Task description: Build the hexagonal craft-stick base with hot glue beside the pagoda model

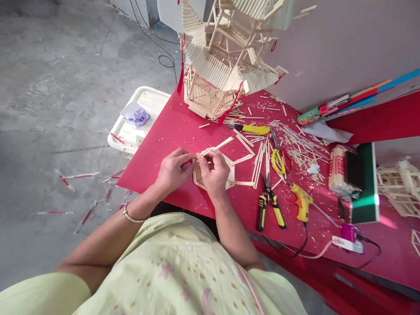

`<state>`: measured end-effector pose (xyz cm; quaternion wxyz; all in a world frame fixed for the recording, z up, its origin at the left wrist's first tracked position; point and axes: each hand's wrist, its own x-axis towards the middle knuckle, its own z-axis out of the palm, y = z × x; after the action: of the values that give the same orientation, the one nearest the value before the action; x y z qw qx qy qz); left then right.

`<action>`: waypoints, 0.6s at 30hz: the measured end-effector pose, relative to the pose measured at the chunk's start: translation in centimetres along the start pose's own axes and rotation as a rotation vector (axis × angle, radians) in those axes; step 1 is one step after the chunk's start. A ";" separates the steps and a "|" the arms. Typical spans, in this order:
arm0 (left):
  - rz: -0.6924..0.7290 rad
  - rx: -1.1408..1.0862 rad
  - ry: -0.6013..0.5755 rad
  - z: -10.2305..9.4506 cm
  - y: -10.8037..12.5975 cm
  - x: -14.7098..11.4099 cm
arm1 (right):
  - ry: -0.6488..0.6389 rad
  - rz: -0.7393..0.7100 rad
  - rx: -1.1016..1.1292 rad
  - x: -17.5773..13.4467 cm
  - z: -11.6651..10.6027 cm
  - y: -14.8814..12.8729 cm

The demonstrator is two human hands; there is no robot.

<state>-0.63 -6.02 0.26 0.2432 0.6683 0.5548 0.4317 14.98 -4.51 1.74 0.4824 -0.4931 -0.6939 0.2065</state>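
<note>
Stick frame: the many-sided outline of pale sticks (232, 173) lay on the red table (170, 135), just in front of the person, under both hands.
Left hand: its thumb and fingers (175, 170) were pinched on the frame's far left corner; whether a separate bit sat between the tips was too small for me to tell.
Right hand: it (215, 173) lay across the top of the frame, fingers curled and clamped on it, thumb almost meeting the left fingertips.
Stick tower: a tiered model (226, 76) with slatted roofs and red tassels stood beyond the frame.
Loose sticks: a handful (260, 164) lay to the right of the frame, with scraps scattered farther out.
Cutting tools: a yellow utility knife (252, 129) lay beyond the frame and to its right, yellow-handled scissors (277, 162) to its right, and black-and-yellow cutters (269, 197) to its right but closer to the person.
Glue gun: the yellow one (302, 201) lay farther right of the frame than the cutters.
White tray: it (154, 94) sat left of the frame and beyond it, with a crumpled purple wrapper (138, 117) on top.
</note>
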 end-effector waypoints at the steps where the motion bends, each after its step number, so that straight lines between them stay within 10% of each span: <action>1: 0.000 -0.001 0.001 0.0 0.0 0.0 | -0.001 0.000 -0.002 0.0 0.0 0.0; 18: -0.014 -0.005 -0.006 -0.1 0.2 0.1 | -0.006 0.068 0.018 0.0 0.0 -0.1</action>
<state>-0.61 -6.02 0.54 0.2493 0.6653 0.5577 0.4293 14.93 -4.59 1.81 0.4774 -0.5115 -0.6762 0.2306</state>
